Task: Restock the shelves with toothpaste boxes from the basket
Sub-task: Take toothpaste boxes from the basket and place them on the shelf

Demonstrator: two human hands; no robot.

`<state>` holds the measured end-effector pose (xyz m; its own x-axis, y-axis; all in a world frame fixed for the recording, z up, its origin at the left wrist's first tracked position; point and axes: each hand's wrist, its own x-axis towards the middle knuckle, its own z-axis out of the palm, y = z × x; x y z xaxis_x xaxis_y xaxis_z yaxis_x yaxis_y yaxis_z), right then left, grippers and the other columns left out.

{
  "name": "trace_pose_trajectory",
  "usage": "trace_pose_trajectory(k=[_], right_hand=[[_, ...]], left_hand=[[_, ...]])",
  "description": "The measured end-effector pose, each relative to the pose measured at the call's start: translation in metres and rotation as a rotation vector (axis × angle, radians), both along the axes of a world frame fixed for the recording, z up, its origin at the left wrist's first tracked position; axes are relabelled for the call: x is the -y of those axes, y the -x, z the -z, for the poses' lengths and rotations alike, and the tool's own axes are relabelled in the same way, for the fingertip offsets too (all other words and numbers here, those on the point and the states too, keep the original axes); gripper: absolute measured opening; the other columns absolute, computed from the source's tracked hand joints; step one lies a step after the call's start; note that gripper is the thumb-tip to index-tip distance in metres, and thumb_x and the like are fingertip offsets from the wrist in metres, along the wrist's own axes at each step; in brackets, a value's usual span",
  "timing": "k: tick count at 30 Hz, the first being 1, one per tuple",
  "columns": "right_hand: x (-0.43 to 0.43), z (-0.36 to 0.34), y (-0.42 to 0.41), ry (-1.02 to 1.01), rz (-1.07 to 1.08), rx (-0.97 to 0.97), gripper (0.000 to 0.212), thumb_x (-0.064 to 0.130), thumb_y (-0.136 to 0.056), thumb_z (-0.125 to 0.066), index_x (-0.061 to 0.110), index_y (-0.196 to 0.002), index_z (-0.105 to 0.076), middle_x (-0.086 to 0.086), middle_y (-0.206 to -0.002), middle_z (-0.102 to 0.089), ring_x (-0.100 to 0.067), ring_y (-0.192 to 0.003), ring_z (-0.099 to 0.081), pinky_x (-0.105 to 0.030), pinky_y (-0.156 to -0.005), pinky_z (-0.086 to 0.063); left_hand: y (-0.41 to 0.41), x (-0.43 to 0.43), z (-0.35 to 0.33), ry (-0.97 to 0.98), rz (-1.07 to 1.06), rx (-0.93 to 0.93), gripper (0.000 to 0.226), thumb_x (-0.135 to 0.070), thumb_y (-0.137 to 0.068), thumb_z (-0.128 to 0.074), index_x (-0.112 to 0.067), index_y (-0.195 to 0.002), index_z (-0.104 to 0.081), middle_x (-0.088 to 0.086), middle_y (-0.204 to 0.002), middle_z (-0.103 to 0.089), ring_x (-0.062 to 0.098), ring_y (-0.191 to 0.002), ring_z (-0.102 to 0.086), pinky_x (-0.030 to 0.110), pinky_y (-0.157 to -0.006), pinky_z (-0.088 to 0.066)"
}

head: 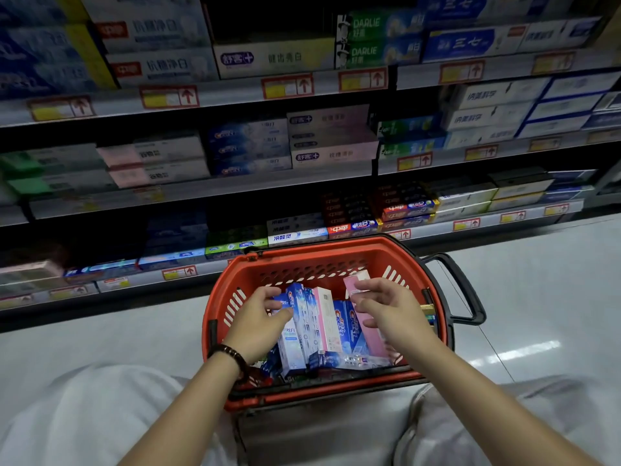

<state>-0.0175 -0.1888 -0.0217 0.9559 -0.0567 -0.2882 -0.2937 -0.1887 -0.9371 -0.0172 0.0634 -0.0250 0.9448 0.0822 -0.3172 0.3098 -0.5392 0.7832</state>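
The left hand (260,317) is down inside the basket (302,255) near its left wall, fingers and thumb curled round the upper end of a blue-and-white box (291,343) that stands on end. A dark bracelet (228,353) sits on that wrist. The right hand (389,307) lies over a pink box (374,334) towards the right wall, fingers spread across its top end and thumb beside it; I cannot tell whether it has closed on it.

Between the two hands the other toothpaste boxes (339,327) stand packed side by side, leaning, with more lying flat along the near edge of the basket. The basket rests on the floor just in front of the lowest of the shelves (215,193).

These boxes are likely light and thin-walled — stiff along their length, but easy to dent if squeezed on the broad faces. The glossy print may be a little slippery. The best hold is probably across the narrow sides near the upper end, drawing a box straight up so its neighbours do not catch, then shifting towards the middle to carry it level.
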Motion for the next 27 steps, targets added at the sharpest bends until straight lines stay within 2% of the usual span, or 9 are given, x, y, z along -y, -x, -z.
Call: trace_pose_trajectory(k=[2, 4, 6, 10, 13, 17, 21, 24, 27], right_hand=[[0.002, 0.002, 0.000, -0.002, 0.012, -0.017, 0.018, 0.014, -0.100, -0.072, 0.025, -0.114, -0.073, 0.002, -0.098, -0.080, -0.014, -0.096, -0.076, -0.031, -0.076, -0.061], [0.003, 0.003, 0.000, -0.015, 0.020, -0.044, 0.016, 0.013, -0.100, -0.072, 0.022, -0.112, -0.073, 0.000, -0.097, -0.079, -0.016, -0.095, -0.076, -0.030, -0.075, -0.061], [0.005, 0.005, -0.001, -0.020, 0.022, -0.069, 0.015, 0.012, -0.100, -0.071, 0.020, -0.112, -0.074, -0.002, -0.100, -0.079, -0.018, -0.095, -0.076, -0.030, -0.074, -0.061], [0.008, 0.008, -0.001, -0.038, 0.024, -0.094, 0.015, 0.012, -0.100, -0.071, 0.021, -0.111, -0.075, -0.004, -0.102, -0.079, -0.022, -0.097, -0.076, -0.030, -0.072, -0.061], [0.011, 0.009, -0.002, -0.041, 0.011, -0.104, 0.014, 0.013, -0.100, -0.070, 0.022, -0.110, -0.076, -0.001, -0.101, -0.080, -0.021, -0.097, -0.077, -0.032, -0.075, -0.062], [0.014, 0.010, -0.001, -0.045, 0.007, -0.126, 0.014, 0.013, -0.099, -0.070, 0.022, -0.109, -0.076, -0.001, -0.101, -0.081, -0.022, -0.098, -0.077, -0.039, -0.081, -0.063], [0.015, 0.010, 0.000, -0.058, -0.001, -0.140, 0.013, 0.015, -0.100, -0.070, 0.022, -0.110, -0.076, 0.000, -0.100, -0.081, -0.020, -0.096, -0.077, -0.042, -0.084, -0.063], [0.015, 0.010, 0.000, -0.062, -0.009, -0.145, 0.012, 0.016, -0.100, -0.070, 0.022, -0.109, -0.076, 0.001, -0.099, -0.081, -0.020, -0.095, -0.078, -0.040, -0.083, -0.063], [0.014, 0.008, -0.001, -0.049, -0.012, -0.143, 0.012, 0.016, -0.101, -0.069, 0.023, -0.107, -0.077, 0.001, -0.099, -0.080, -0.017, -0.092, -0.078, -0.041, -0.081, -0.064]], left_hand=[[0.000, 0.003, 0.004, -0.004, 0.042, -0.007, 0.024, -0.031, -0.098, -0.067, -0.033, -0.122, -0.062, -0.006, -0.113, -0.068, 0.015, -0.083, -0.069, 0.030, -0.069, -0.053], [-0.001, 0.007, 0.009, -0.003, 0.091, -0.033, 0.011, -0.028, -0.100, -0.065, -0.034, -0.108, -0.069, -0.002, -0.097, -0.071, 0.024, -0.085, -0.072, 0.035, -0.071, -0.055], [-0.003, 0.012, 0.015, 0.004, 0.123, -0.079, 0.010, -0.024, -0.100, -0.064, -0.030, -0.101, -0.072, 0.002, -0.085, -0.070, 0.029, -0.086, -0.074, 0.031, -0.063, -0.052], [-0.007, 0.022, 0.032, 0.004, 0.169, -0.180, 0.010, -0.022, -0.099, -0.063, -0.025, -0.103, -0.071, 0.009, -0.092, -0.075, 0.023, -0.080, -0.077, 0.030, -0.066, -0.055], [-0.007, 0.028, 0.047, -0.009, 0.206, -0.206, 0.008, -0.022, -0.099, -0.064, -0.026, -0.105, -0.069, 0.005, -0.093, -0.075, 0.023, -0.081, -0.076, 0.036, -0.071, -0.059], [-0.007, 0.036, 0.063, -0.027, 0.261, -0.241, 0.018, -0.016, -0.098, -0.065, -0.033, -0.105, -0.069, 0.002, -0.108, -0.070, 0.028, -0.084, -0.076, 0.038, -0.073, -0.062], [-0.008, 0.044, 0.077, -0.059, 0.305, -0.290, 0.029, -0.008, -0.099, -0.057, -0.034, -0.104, -0.069, 0.008, -0.102, -0.071, 0.029, -0.078, -0.076, 0.037, -0.063, -0.059], [-0.011, 0.051, 0.082, -0.053, 0.312, -0.364, 0.032, -0.006, -0.103, -0.050, -0.030, -0.116, -0.066, 0.009, -0.105, -0.068, 0.023, -0.074, -0.076, 0.030, -0.052, -0.054], [-0.013, 0.059, 0.085, 0.012, 0.299, -0.446, 0.037, -0.003, -0.103, -0.046, -0.029, -0.125, -0.061, 0.009, -0.101, -0.066, 0.024, -0.073, -0.076, 0.026, -0.049, -0.053]])
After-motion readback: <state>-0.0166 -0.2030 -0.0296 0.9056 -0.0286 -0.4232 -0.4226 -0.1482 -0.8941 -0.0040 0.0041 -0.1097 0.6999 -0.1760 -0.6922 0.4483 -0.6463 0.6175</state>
